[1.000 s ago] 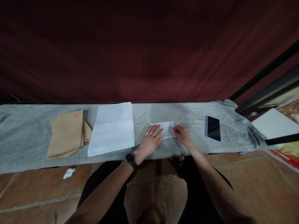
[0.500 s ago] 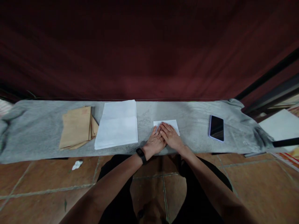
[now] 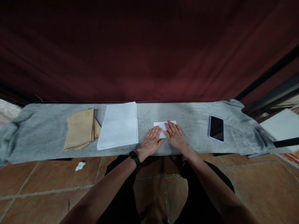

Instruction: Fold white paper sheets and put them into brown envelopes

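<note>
A small folded sheet of white paper (image 3: 163, 133) lies on the grey cloth in front of me. My left hand (image 3: 151, 140) rests flat with its fingers stretched out, the fingertips on the paper's left part. On the right part, my right hand (image 3: 175, 135) is pressed down flat, fingers extended. A strip of the paper shows between the two hands; the rest is partly covered by them. Left of my hands is a stack of white paper sheets (image 3: 119, 126). Farther left lie several brown paper envelopes (image 3: 80, 129) in an uneven pile.
Grey cloth (image 3: 193, 124) covers the long narrow table. A phone with a purple edge (image 3: 216, 128) lies at the right. Behind the table hangs a dark red curtain (image 3: 149, 68). Crumpled white tissue (image 3: 80, 165) is on the tiled floor, and a white board (image 3: 281, 124) stands far right.
My hands, overlapping on the paper before, have slid apart, the left one to the left and the right one to the right. More of the paper's middle now shows.
</note>
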{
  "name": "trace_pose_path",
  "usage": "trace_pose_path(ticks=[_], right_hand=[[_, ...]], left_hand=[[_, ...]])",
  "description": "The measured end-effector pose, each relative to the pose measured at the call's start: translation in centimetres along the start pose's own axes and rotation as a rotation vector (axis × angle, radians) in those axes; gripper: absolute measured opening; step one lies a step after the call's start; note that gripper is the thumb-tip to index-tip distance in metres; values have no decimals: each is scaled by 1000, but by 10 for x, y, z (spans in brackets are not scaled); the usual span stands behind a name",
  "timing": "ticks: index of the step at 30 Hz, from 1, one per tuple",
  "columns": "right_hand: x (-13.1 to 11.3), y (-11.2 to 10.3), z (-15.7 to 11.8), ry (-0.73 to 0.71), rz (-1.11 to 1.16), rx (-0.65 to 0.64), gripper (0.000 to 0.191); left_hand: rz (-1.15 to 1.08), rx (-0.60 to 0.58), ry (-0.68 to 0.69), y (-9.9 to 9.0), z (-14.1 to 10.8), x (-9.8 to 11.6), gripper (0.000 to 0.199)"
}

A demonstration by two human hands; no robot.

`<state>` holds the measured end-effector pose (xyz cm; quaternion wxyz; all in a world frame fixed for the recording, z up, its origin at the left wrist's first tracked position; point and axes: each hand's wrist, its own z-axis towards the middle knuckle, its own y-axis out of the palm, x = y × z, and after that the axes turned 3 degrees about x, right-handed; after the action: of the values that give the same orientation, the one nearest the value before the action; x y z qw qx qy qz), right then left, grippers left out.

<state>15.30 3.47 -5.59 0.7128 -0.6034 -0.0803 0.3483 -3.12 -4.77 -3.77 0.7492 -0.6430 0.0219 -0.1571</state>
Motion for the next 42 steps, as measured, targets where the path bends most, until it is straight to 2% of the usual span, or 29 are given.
trace_pose_path(ticks=[3, 6, 10, 14, 19, 23, 31, 38, 42], right_hand=[[1, -1, -1, 26, -41, 17, 60], [4, -2, -3, 63, -88, 35, 61], [8, -5, -7, 115, -144, 51, 62], [6, -10, -5, 164, -185, 56, 61], [-14, -12, 3, 51, -92, 4, 59], [-24, -5, 2, 7, -32, -61, 59], [-8, 0, -10, 38, -94, 21, 60], [-4, 0, -12, 93, -141, 79, 61], [-6, 2, -12, 129, -174, 92, 63]], left_hand=[[6, 15, -15, -2, -5, -8, 62], [25, -19, -44, -5, -8, -12, 61], [54, -60, -83, -12, -5, -8, 59], [52, -33, -110, -15, 9, 2, 58], [29, -26, -117, -3, 36, 17, 58], [54, -19, -119, 8, 43, 20, 58], [33, 31, -145, 13, 32, 7, 60], [41, -61, -76, 4, 24, -11, 68], [39, -69, -56, 2, 21, -17, 71]])
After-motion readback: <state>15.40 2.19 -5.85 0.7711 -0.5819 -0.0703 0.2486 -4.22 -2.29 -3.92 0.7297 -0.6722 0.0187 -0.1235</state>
